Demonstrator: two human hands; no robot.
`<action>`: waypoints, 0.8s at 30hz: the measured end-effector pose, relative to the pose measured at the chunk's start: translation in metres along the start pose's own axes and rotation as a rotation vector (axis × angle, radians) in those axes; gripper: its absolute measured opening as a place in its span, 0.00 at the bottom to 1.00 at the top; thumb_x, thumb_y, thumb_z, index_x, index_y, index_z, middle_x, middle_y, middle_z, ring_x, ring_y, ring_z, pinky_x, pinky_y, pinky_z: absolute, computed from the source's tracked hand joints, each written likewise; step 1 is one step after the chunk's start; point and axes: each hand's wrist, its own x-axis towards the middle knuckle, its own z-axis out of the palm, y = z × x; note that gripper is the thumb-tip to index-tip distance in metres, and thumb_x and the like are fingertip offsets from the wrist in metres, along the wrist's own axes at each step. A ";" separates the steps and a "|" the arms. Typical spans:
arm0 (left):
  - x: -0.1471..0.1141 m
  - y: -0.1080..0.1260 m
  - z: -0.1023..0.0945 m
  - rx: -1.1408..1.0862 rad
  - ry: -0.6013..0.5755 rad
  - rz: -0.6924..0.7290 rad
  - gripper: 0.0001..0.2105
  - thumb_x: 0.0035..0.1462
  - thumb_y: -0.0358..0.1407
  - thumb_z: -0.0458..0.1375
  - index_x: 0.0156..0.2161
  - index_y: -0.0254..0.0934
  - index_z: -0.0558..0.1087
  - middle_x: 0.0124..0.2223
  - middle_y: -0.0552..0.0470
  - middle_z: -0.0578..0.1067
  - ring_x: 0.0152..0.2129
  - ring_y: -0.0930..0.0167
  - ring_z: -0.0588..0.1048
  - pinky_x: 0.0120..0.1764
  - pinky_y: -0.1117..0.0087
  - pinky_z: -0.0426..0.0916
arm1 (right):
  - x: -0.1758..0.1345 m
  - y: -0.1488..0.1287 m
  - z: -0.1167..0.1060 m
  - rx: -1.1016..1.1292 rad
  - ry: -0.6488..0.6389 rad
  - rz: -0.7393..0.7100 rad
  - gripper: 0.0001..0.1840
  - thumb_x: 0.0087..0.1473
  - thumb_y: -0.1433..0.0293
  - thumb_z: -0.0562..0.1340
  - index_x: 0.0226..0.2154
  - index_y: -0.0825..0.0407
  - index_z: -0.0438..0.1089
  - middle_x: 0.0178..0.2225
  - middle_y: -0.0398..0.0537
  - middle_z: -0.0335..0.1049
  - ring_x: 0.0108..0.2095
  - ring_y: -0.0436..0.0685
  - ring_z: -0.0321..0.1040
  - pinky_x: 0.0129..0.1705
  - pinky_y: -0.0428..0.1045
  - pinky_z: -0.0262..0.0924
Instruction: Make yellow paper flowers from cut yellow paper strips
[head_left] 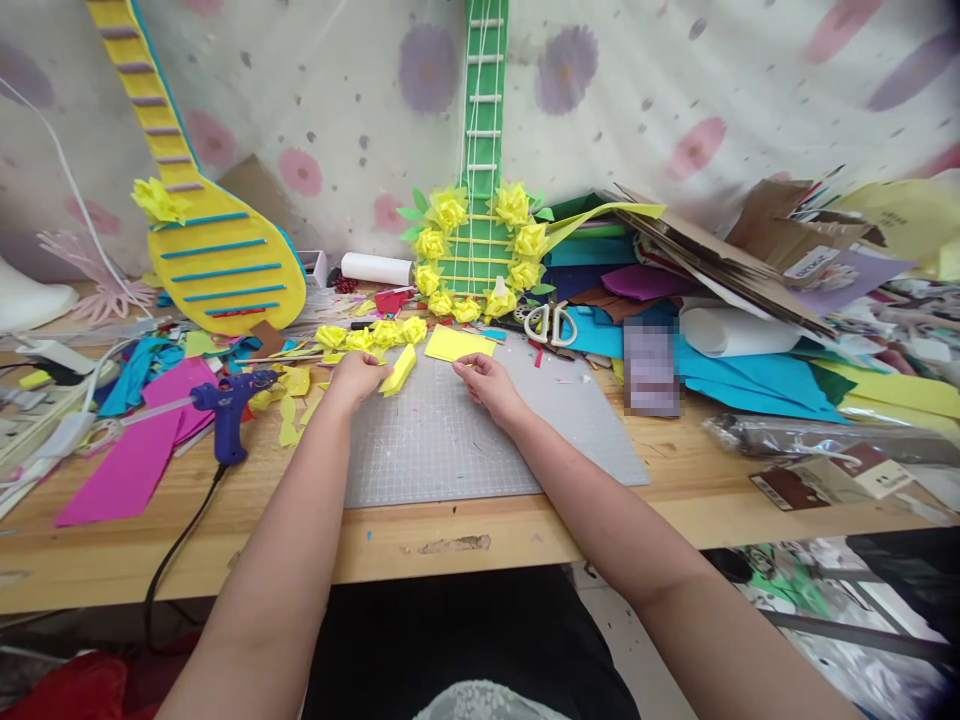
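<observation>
My left hand (360,376) pinches a folded yellow paper strip (400,370) above the left part of a grey cutting mat (450,470). My right hand (486,385) is closed, thumb against fingers, over the middle of the mat; what it holds, if anything, is too small to make out. Just beyond its fingertips lies a flat yellow paper piece (457,343). Several yellow paper flowers (386,332) sit past my left hand. Behind the mat stands a green paper guitar (480,240), ringed with yellow flowers and leaves.
A blue glue gun (229,410) with a black cord stands left of the mat, by pink paper (127,470). White-handled scissors (551,325) lie at the mat's back edge. A yellow paper instrument (225,260) leans back left. Blue paper (757,385) and cardboard (720,240) crowd the right.
</observation>
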 end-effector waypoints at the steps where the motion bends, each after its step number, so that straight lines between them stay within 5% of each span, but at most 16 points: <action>1: 0.002 -0.002 0.002 0.051 0.002 -0.009 0.11 0.33 0.33 0.63 0.22 0.35 0.65 0.19 0.57 0.65 0.19 0.74 0.63 0.23 0.74 0.52 | 0.000 0.001 0.000 -0.008 -0.001 -0.005 0.17 0.38 0.58 0.64 0.27 0.52 0.62 0.14 0.32 0.48 0.14 0.42 0.43 0.15 0.41 0.39; 12: -0.003 -0.006 0.010 0.358 0.038 0.089 0.12 0.38 0.40 0.61 0.29 0.38 0.65 0.35 0.51 0.74 0.31 0.69 0.71 0.29 0.71 0.58 | 0.002 0.006 0.000 -0.063 0.011 -0.024 0.13 0.41 0.60 0.63 0.26 0.51 0.62 0.14 0.32 0.48 0.13 0.42 0.43 0.14 0.42 0.40; 19: 0.006 -0.015 -0.025 0.291 0.222 0.200 0.10 0.44 0.39 0.57 0.34 0.39 0.67 0.35 0.53 0.73 0.31 0.70 0.70 0.34 0.69 0.61 | 0.000 0.005 0.000 -0.073 0.012 -0.009 0.12 0.42 0.61 0.62 0.27 0.51 0.62 0.14 0.32 0.49 0.13 0.43 0.44 0.15 0.43 0.40; 24: 0.013 -0.031 -0.040 0.457 0.181 0.417 0.08 0.47 0.32 0.54 0.35 0.38 0.69 0.37 0.49 0.72 0.36 0.66 0.69 0.40 0.66 0.62 | 0.001 0.007 0.000 -0.092 0.025 -0.017 0.12 0.42 0.61 0.62 0.27 0.51 0.62 0.15 0.33 0.49 0.13 0.43 0.45 0.15 0.42 0.41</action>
